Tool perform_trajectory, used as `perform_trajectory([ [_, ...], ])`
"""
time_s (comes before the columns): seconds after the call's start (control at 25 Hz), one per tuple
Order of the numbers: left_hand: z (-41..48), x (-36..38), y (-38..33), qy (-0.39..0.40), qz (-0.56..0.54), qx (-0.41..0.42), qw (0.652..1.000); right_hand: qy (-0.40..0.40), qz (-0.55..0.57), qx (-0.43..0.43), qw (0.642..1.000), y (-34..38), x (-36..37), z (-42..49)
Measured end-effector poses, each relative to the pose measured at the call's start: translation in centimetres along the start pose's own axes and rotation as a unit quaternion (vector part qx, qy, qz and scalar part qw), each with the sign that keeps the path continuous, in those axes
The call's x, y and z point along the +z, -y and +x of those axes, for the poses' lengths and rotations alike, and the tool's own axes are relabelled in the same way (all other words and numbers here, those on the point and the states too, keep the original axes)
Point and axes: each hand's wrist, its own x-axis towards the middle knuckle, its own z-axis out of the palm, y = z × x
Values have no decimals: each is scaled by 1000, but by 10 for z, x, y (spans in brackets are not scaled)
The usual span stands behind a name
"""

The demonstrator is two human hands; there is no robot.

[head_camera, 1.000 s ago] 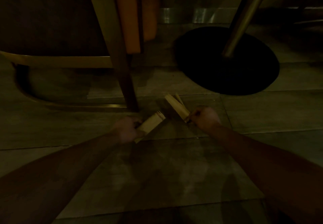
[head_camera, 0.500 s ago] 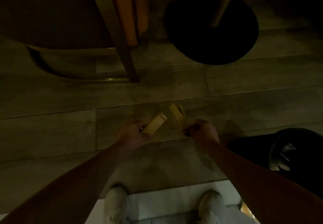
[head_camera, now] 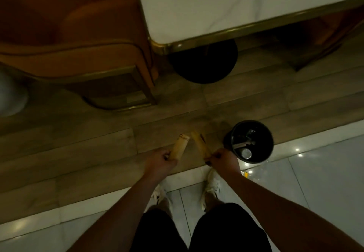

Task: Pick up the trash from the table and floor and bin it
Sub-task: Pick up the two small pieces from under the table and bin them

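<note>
My left hand (head_camera: 160, 161) is closed around a pale yellow paper cup (head_camera: 180, 146) that points away from me. My right hand (head_camera: 221, 158) grips a second flattened yellowish paper piece (head_camera: 199, 143), which is slightly blurred. Both hands are held above the wooden floor, in front of my feet. A round black bin (head_camera: 249, 141) stands on the floor just right of my right hand, with some trash inside it. The two pieces nearly touch at their far ends.
A white marble table (head_camera: 216, 5) with a brass edge fills the top, its black round base (head_camera: 203, 63) below. An orange chair (head_camera: 78, 41) with brass legs stands at the left. A small yellow scrap (head_camera: 245, 173) lies on the glossy tiles by my right shoe.
My view has risen from floor level to standing height. Both hands still hold their paper pieces and have come back toward my feet. The bin and the tabletop have come into view.
</note>
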Motion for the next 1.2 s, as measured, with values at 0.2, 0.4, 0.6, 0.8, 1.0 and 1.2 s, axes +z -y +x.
perform_trajectory([
  [0.2, -72, -10, -31, 18, -3, 6, 1000, -31, -10, 21, 999, -5, -37, -87],
  [0.4, -95, -21, -20, 80, 37, 39, 995, -105, 52, 81, 990, -14, -41, -155],
  [0.6, -113, -15, -38, 106, 61, 69, 990, -142, 107, 129, 976, -40, -53, -198],
  [0.8, -117, 25, -73, 127, 80, 83, 985, -175, 139, 131, 966, -76, -89, -197],
  [1.0, -120, 95, -114, 112, 103, 59, 987, -161, 174, 136, 962, -134, -144, -169],
  [1.2, -126, 165, -145, 93, 78, 24, 992, -124, 149, 144, 970, -186, -210, -136],
])
